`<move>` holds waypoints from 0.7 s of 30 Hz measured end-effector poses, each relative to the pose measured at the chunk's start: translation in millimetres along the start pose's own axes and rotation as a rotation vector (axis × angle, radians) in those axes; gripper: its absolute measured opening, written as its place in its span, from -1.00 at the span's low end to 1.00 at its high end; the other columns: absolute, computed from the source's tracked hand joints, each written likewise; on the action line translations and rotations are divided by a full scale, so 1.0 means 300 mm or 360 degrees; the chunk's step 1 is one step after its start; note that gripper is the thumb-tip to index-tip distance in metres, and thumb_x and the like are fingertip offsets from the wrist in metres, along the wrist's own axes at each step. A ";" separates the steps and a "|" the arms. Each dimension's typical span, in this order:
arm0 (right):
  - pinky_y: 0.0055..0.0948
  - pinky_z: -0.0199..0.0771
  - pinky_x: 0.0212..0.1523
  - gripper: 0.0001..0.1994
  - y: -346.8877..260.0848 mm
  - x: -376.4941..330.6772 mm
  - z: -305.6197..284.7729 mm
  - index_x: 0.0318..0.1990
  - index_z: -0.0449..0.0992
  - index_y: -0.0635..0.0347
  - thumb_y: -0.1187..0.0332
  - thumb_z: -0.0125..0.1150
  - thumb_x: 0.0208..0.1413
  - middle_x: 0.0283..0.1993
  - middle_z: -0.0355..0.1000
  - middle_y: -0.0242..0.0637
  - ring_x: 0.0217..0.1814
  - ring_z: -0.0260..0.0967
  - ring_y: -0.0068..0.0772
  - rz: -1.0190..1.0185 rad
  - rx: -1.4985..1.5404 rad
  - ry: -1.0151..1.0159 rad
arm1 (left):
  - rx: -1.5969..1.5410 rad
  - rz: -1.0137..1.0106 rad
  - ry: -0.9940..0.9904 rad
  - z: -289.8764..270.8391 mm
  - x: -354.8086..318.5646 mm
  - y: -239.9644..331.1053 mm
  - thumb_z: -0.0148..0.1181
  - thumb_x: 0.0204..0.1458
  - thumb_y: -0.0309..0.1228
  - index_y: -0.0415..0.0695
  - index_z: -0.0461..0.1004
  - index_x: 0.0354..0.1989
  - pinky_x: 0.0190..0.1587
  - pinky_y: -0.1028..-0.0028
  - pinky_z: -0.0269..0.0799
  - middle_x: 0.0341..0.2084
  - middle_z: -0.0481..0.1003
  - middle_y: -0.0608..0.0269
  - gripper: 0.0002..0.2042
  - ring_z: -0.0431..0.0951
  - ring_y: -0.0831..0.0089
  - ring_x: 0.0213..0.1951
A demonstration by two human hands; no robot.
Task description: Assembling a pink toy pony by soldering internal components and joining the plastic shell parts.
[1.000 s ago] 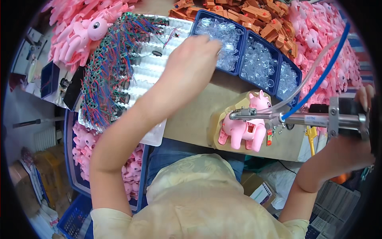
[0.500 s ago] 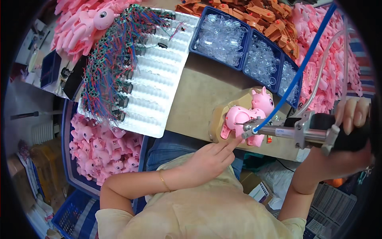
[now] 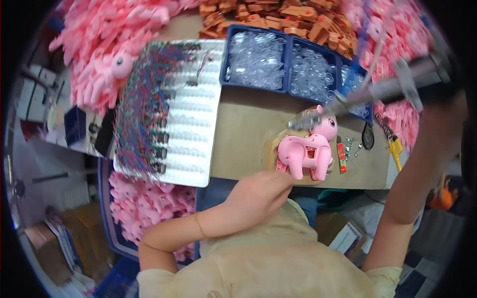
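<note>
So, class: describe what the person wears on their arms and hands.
Both forearms are bare. Short pale yellow sleeves end near the shoulders. The left hand is ungloved, with a thin bracelet at its wrist. The right hand is blurred, and no glove shows.

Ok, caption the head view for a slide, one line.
Left hand at the pink toy pig on a wooden jig; right hand brings a powered screwdriver over it.

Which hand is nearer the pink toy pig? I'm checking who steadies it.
Left. The left hand sits just below the pink toy pig; the right hand is far right, gripping a power screwdriver.
</note>
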State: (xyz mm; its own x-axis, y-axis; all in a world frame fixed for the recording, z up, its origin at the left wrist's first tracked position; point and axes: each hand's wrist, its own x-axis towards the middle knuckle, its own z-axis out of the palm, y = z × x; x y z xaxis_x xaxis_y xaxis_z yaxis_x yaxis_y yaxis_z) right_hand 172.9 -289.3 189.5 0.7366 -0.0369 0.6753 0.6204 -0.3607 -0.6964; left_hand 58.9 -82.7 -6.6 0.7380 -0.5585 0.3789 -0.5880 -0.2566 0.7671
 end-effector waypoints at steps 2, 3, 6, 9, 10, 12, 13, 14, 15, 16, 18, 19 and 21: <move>-0.51 0.42 -0.29 -0.39 0.012 -0.026 -0.026 -0.01 0.25 0.22 -0.13 0.02 -0.03 -0.37 0.35 -0.31 -0.38 0.33 -0.46 -0.0141 -0.0490 -0.0098 | -0.0470 -0.0667 -0.0162 -0.059 0.080 0.010 0.16 0.00 -0.51 -0.28 0.45 -0.13 -0.25 0.49 0.45 -0.33 0.51 0.12 -0.75 0.53 0.36 -0.37; -0.51 0.39 -0.24 -0.47 0.012 -0.035 -0.037 -0.05 0.29 0.24 -0.03 0.06 -0.01 -0.33 0.35 -0.30 -0.33 0.33 -0.47 -0.0203 -0.0738 -0.0156 | -0.0708 -0.0716 -0.0081 -0.052 0.109 -0.008 0.17 0.03 -0.49 -0.25 0.32 0.11 -0.25 0.52 0.44 -0.39 0.50 0.14 -0.57 0.53 0.47 -0.36; -0.50 0.30 -0.09 -0.70 0.047 -0.074 -0.041 -0.18 0.40 0.31 0.26 0.16 0.03 -0.21 0.35 -0.28 -0.18 0.30 -0.49 -0.0337 -0.1462 -0.0406 | -0.1143 -0.0958 -0.0027 -0.059 0.166 -0.002 0.15 0.04 -0.52 -0.18 0.11 0.27 -0.26 0.53 0.44 -0.41 0.51 0.17 -0.42 0.52 0.52 -0.35; -0.47 0.29 -0.12 -0.76 0.031 -0.333 -0.040 -0.18 0.39 0.26 0.50 0.21 -0.05 -0.24 0.32 -0.30 -0.17 0.27 -0.44 0.0450 -0.0880 -0.0281 | -0.0590 -0.0737 -0.0138 -0.060 0.191 -0.005 0.20 -0.02 -0.56 -0.17 -0.07 0.33 -0.30 0.49 0.44 -0.42 0.52 0.18 -0.26 0.53 0.49 -0.35; -0.40 0.36 -0.28 -0.71 0.067 -0.393 -0.058 -0.22 0.41 0.24 0.52 0.31 -0.16 -0.20 0.32 -0.17 -0.28 0.33 -0.21 0.0140 -0.0809 -0.0762 | -0.0433 -0.0670 -0.0194 -0.043 0.193 -0.001 0.23 -0.05 -0.56 -0.18 -0.09 0.33 -0.32 0.46 0.45 -0.41 0.53 0.18 -0.23 0.54 0.44 -0.36; -0.33 0.41 -0.34 -0.66 0.091 -0.544 -0.022 -0.17 0.46 0.19 0.46 0.32 -0.18 -0.20 0.35 -0.17 -0.29 0.38 -0.21 0.0210 -0.0492 -0.0958 | -0.0151 -0.0361 -0.0333 -0.028 0.203 0.029 0.25 -0.08 -0.56 -0.20 -0.10 0.32 -0.32 0.43 0.45 -0.39 0.54 0.18 -0.20 0.55 0.36 -0.37; -0.33 0.42 -0.35 -0.71 0.107 -0.609 -0.025 -0.18 0.51 0.16 0.46 0.27 -0.16 -0.27 0.41 -0.18 -0.28 0.40 -0.22 0.0180 -0.0503 -0.0937 | 0.0138 -0.0048 -0.0421 -0.022 0.201 0.037 0.27 -0.12 -0.57 -0.22 -0.11 0.32 -0.33 0.39 0.45 -0.37 0.55 0.17 -0.17 0.56 0.28 -0.38; -0.33 0.42 -0.35 -0.71 0.101 -0.617 -0.037 -0.18 0.51 0.16 0.46 0.27 -0.16 -0.27 0.41 -0.18 -0.28 0.40 -0.22 0.0194 -0.0489 -0.0943 | 0.0134 -0.0066 -0.0429 -0.015 0.187 0.037 0.27 -0.12 -0.57 -0.22 -0.11 0.32 -0.33 0.39 0.45 -0.37 0.55 0.17 -0.17 0.56 0.28 -0.38; -0.34 0.41 -0.37 -0.75 0.087 -0.611 -0.052 -0.21 0.53 0.17 0.45 0.24 -0.13 -0.31 0.43 -0.21 -0.27 0.41 -0.24 0.0269 -0.0410 -0.1012 | 0.0031 0.0050 -0.0365 -0.011 0.171 0.036 0.24 -0.12 -0.57 -0.26 -0.03 0.29 -0.36 0.39 0.42 -0.45 0.47 0.19 -0.24 0.50 0.27 -0.42; -0.34 0.40 -0.39 -0.79 0.076 -0.596 -0.064 -0.24 0.55 0.17 0.44 0.21 -0.11 -0.36 0.46 -0.25 -0.26 0.42 -0.26 0.0340 -0.0329 -0.1082 | -0.0069 0.0165 -0.0296 -0.004 0.157 0.036 0.21 -0.12 -0.58 -0.30 0.05 0.26 -0.39 0.39 0.38 -0.54 0.39 0.22 -0.30 0.44 0.27 -0.45; -0.34 0.37 -0.33 -0.84 0.130 -0.550 -0.063 -0.29 0.56 0.18 0.41 0.18 -0.07 -0.44 0.46 -0.31 -0.27 0.40 -0.29 0.0603 -0.0389 -0.1253 | -0.0095 0.0166 -0.0018 0.040 0.156 0.040 0.26 -0.14 -0.54 -0.34 0.04 0.24 -0.34 0.33 0.38 -0.42 0.42 0.13 -0.28 0.46 0.20 -0.40; -0.35 0.35 -0.28 -0.87 0.194 -0.556 -0.059 -0.33 0.56 0.16 0.44 0.22 -0.10 -0.41 0.45 -0.32 -0.28 0.39 -0.28 0.0599 -0.0377 -0.1046 | 0.0091 -0.0065 0.0026 0.045 0.168 0.038 0.28 -0.15 -0.52 -0.34 0.05 0.23 -0.27 0.31 0.39 -0.29 0.42 0.05 -0.27 0.47 0.15 -0.30; -0.35 0.32 -0.23 -0.89 0.274 -0.573 -0.041 -0.37 0.55 0.14 0.47 0.25 -0.13 -0.37 0.45 -0.33 -0.29 0.39 -0.26 0.0596 -0.0360 -0.0841 | 0.0314 -0.0372 0.0074 0.082 0.158 -0.017 0.31 -0.19 -0.48 -0.32 0.07 0.20 -0.10 0.27 0.39 0.00 0.34 -0.12 -0.27 0.43 0.02 -0.05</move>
State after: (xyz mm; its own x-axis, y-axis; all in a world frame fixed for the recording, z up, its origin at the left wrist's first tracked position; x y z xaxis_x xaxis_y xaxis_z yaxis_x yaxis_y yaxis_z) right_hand 93.9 -324.1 19.2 0.9587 0.2418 0.1499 0.2692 -0.6003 -0.7531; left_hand 88.9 -127.1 -5.3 0.8726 -0.4304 0.2308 -0.4500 -0.5249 0.7225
